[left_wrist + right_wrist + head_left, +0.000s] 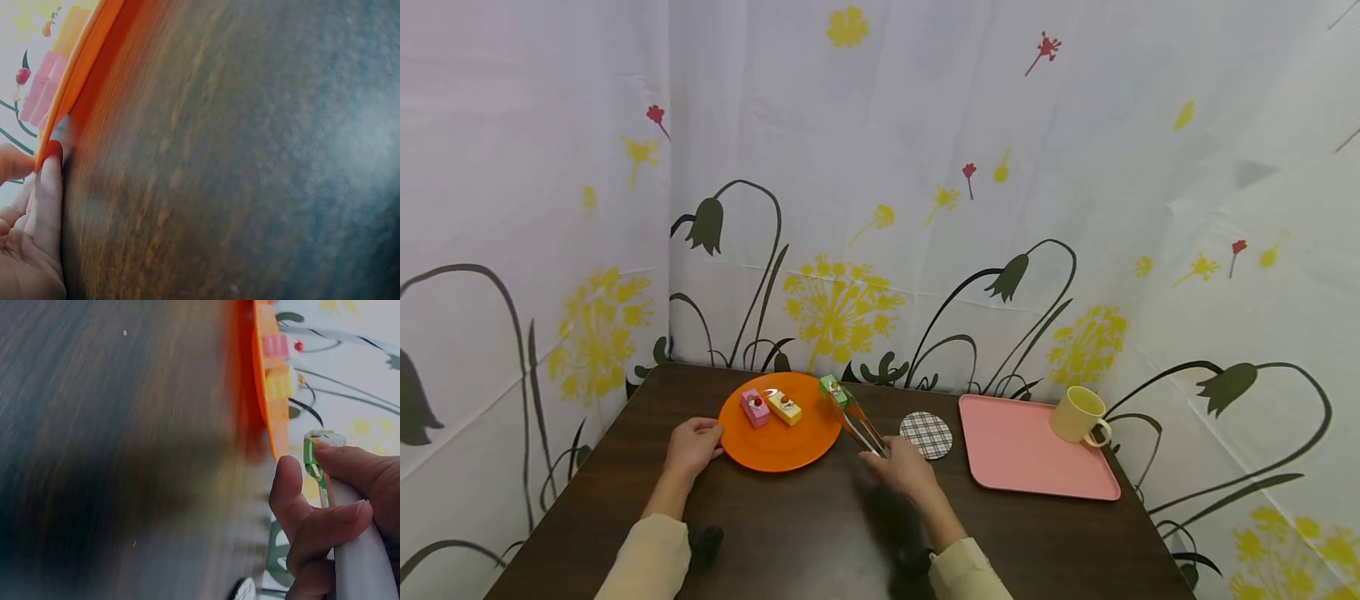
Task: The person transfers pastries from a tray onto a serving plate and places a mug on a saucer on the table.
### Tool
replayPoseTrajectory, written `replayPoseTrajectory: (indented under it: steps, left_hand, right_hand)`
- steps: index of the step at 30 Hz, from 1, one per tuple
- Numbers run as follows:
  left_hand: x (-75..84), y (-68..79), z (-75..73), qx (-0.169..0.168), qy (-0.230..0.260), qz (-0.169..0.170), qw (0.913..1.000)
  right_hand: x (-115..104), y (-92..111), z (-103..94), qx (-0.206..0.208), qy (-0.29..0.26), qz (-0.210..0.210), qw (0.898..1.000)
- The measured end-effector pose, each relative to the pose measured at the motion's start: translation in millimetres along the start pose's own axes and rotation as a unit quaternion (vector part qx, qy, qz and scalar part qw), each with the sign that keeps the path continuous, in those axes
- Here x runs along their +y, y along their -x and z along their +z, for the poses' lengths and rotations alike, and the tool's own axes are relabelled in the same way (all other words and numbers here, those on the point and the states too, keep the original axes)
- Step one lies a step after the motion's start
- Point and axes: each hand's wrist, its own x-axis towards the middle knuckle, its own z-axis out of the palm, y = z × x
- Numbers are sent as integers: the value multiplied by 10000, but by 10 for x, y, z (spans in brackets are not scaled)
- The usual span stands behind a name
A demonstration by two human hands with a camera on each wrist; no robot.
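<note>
The head view is bright, with a soft shadow on the table [805,533] below the right hand [906,468], but both wrist views show the table blurry, with pale shine in the left.

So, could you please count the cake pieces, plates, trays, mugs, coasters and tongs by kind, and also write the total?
Cake pieces: 3
Plate: 1
Tray: 1
Mug: 1
Coaster: 1
Tongs: 1
Total: 8
</note>
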Motion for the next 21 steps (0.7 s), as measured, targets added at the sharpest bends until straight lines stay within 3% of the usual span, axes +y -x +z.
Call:
replayPoseTrajectory:
  steps: [11, 21]
  left_hand:
    - [11, 42, 44, 142, 6, 48, 9999]
    - [23, 52, 11, 85, -26, 110, 9999]
  right_hand:
    - [-154, -109, 124, -137, 715, 204, 9971]
    - [-204, -142, 103, -327, 698, 177, 9969]
